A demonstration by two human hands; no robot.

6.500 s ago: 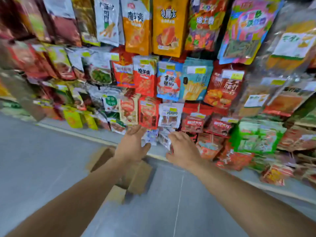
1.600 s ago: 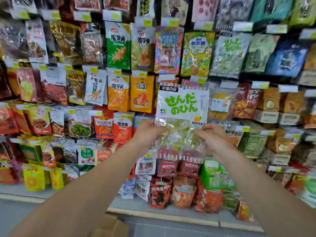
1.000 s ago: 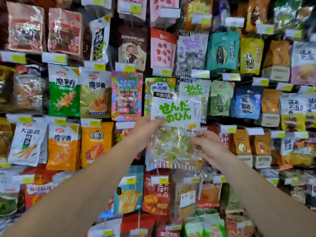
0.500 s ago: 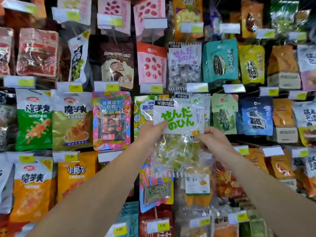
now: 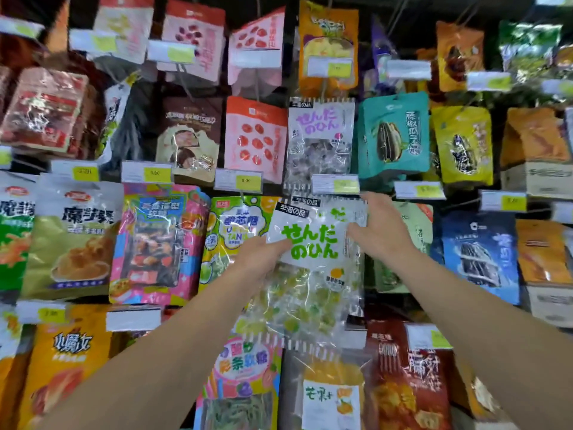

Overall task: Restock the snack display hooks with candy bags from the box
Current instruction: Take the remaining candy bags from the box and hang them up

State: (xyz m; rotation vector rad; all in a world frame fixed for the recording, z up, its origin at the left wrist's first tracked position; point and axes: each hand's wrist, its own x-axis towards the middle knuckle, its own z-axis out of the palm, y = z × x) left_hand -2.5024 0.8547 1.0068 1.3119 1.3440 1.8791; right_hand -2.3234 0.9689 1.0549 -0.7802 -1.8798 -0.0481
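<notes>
A clear candy bag (image 5: 310, 274) with a white top panel, green lettering and green-yellow sweets is held up against the snack display. My left hand (image 5: 260, 259) pinches its upper left side. My right hand (image 5: 378, 234) touches the bag's upper right edge with fingers spread and mostly straight, reaching toward the hanging bags behind. A matching green-lettered bag (image 5: 335, 209) hangs on the hook just behind it, under a price tag (image 5: 335, 184). The box is out of view.
Packed rows of hanging snack bags fill the wall: a purple-lettered candy bag (image 5: 319, 141) above, a teal seed bag (image 5: 393, 135) to the upper right, a pink bag (image 5: 155, 243) and a green-yellow bag (image 5: 229, 231) to the left, and a mango bag (image 5: 328, 395) below.
Both hands have lifted the candy bag up along the display to the row with matching bags. My right hand has slid from the bag's lower right side to its top right edge.
</notes>
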